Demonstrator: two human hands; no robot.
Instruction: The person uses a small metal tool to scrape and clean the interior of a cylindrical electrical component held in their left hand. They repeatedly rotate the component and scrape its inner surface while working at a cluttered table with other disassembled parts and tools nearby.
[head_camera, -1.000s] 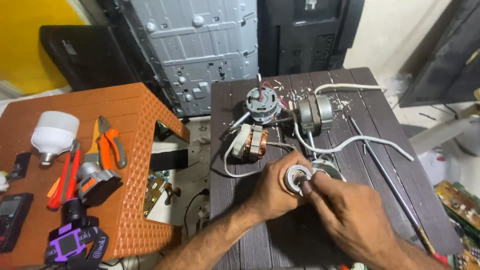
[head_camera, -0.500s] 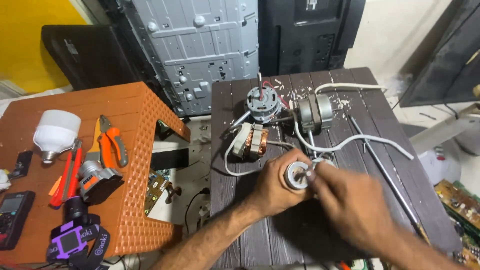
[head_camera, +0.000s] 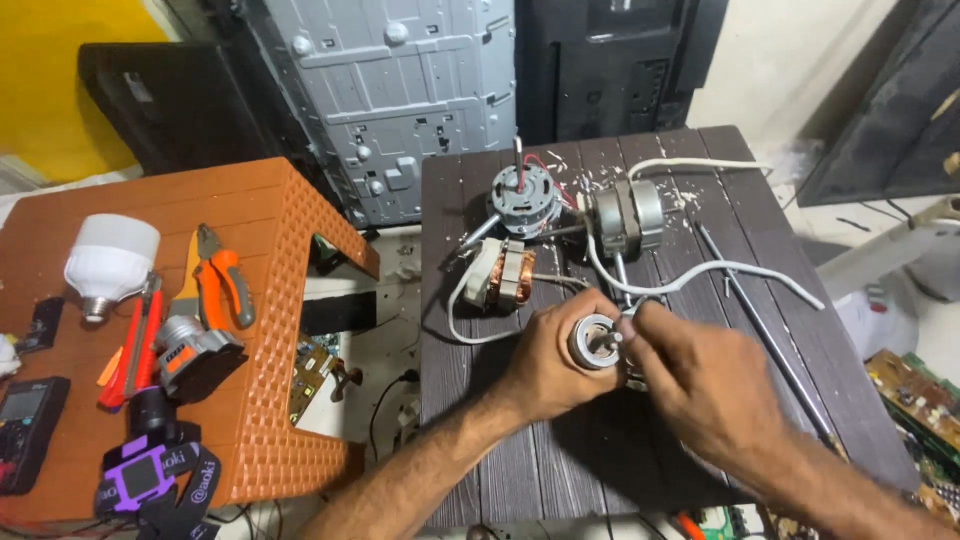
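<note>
My left hand (head_camera: 548, 362) grips a small round metal motor rotor (head_camera: 596, 342) over the dark wooden table (head_camera: 520, 470). My right hand (head_camera: 705, 385) meets it from the right, its fingertips pinching the short shaft at the rotor's centre. Just behind my hands lie a copper-wound stator coil (head_camera: 503, 273), a grey motor housing with an upright shaft (head_camera: 523, 197) and a second silver motor (head_camera: 627, 218). A white cable (head_camera: 700, 272) loops across the table past my right hand.
An orange plastic stool (head_camera: 270, 330) at the left carries a white bulb (head_camera: 108, 260), orange-handled pliers (head_camera: 222, 280), a red screwdriver (head_camera: 135, 345), a tape roll and a dark meter (head_camera: 25, 430). A thin metal rod (head_camera: 765, 335) lies on the table's right side. Grey metal panels stand behind.
My right hand has slid closer over the rotor, so its fingers now cover the small part seen beside it before. My left hand has stayed in place.
</note>
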